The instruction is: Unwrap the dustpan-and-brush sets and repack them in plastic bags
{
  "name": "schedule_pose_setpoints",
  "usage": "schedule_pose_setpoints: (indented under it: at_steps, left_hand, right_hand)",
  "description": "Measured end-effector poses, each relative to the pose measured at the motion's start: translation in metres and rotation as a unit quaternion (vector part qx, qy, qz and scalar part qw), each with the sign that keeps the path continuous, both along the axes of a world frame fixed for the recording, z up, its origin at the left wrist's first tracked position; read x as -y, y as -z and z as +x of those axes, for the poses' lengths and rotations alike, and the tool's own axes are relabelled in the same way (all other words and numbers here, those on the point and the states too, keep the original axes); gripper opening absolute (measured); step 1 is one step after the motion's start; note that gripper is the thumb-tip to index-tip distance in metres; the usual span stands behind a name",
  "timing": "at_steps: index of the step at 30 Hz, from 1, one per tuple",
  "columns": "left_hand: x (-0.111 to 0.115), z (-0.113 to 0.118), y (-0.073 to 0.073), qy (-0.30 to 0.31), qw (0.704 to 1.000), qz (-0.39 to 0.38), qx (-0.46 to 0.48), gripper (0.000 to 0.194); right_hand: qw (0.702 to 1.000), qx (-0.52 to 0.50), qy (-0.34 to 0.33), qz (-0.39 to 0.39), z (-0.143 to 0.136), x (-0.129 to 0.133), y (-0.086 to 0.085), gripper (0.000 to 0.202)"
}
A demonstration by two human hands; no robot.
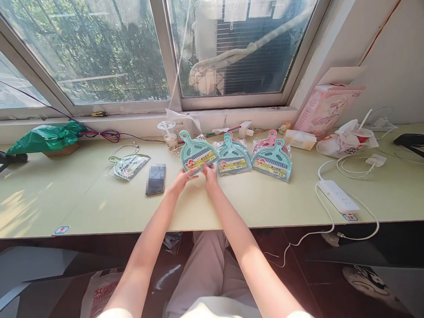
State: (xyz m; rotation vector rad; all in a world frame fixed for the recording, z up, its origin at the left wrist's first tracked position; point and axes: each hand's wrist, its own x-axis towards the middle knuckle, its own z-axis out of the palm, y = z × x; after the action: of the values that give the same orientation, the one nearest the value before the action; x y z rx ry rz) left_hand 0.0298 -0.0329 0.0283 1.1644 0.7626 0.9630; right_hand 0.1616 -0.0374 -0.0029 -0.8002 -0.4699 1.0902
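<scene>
A teal mini dustpan and brush set (pixel 197 152) in clear packaging, with a yellow label, is tilted up just above or on the table. My left hand (pixel 185 179) grips its lower left edge, and my right hand (pixel 209 173) closes on the lower right edge with the thumb on the label. Right beside it lies another teal set (pixel 233 157), partly stacked on a similar one. Farther right, a teal set (pixel 273 161) overlaps a pink set (pixel 263 143) behind it. To the left rests a flat packaged item with a green rim (pixel 130 167).
A phone (pixel 156 180) lies left of my hands. Behind stand a drink cup (pixel 169 136) and a tissue pack (pixel 300 139). A white power strip (pixel 338 196) with trailing cables is at right, near a pink box (pixel 326 108). A green plastic bag (pixel 46 137) sits far left.
</scene>
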Motion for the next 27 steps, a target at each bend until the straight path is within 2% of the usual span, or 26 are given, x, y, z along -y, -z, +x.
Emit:
schedule_pose_setpoints:
  at_steps: [2, 4, 9, 10, 13, 19, 23, 25, 26, 27]
  left_hand:
    - [0.001, -0.006, -0.001, 0.039, 0.999, 0.010, -0.016, 0.054]
    - [0.000, -0.010, -0.002, 0.047, 0.999, 0.008, -0.018, 0.052]
    - [-0.002, -0.006, 0.002, -0.090, 0.996, 0.027, -0.007, 0.052]
    - [-0.002, -0.005, 0.004, -0.096, 0.995, 0.034, -0.011, 0.055]
    - [-0.003, -0.005, 0.011, -0.060, 0.997, 0.038, -0.036, 0.061]
    - [-0.020, -0.026, 0.016, -0.070, 0.995, 0.032, -0.060, 0.051]
    - [-0.032, -0.037, 0.015, -0.080, 0.996, 0.014, -0.029, 0.039]
    - [-0.035, -0.040, 0.015, -0.102, 0.995, 0.006, -0.010, 0.035]
    - [-0.037, -0.041, 0.015, -0.109, 0.994, 0.006, 0.003, 0.033]
    - [-0.039, -0.043, 0.015, -0.116, 0.993, 0.006, 0.015, 0.032]
  right_hand:
    - [1.000, 0.007, 0.000, 0.002, -0.001, 0.001, 0.000, 0.020]
    - [1.000, 0.009, -0.004, -0.001, -0.003, 0.001, -0.001, 0.020]
    - [1.000, 0.003, -0.002, -0.011, -0.007, -0.001, 0.001, 0.020]
    - [1.000, 0.007, 0.004, -0.016, -0.007, -0.002, 0.003, 0.020]
    - [0.999, 0.023, 0.010, -0.042, -0.005, -0.004, 0.007, 0.018]
    - [0.993, 0.073, -0.083, -0.038, -0.007, -0.009, 0.003, 0.016]
    - [0.982, 0.140, -0.114, -0.049, -0.010, -0.006, -0.004, 0.015]
    - [0.972, 0.217, -0.081, -0.040, -0.009, 0.000, -0.009, 0.016]
    - [0.956, 0.290, -0.049, -0.023, -0.007, 0.005, -0.012, 0.020]
    - [0.924, 0.381, -0.009, 0.000, -0.005, 0.010, -0.015, 0.027]
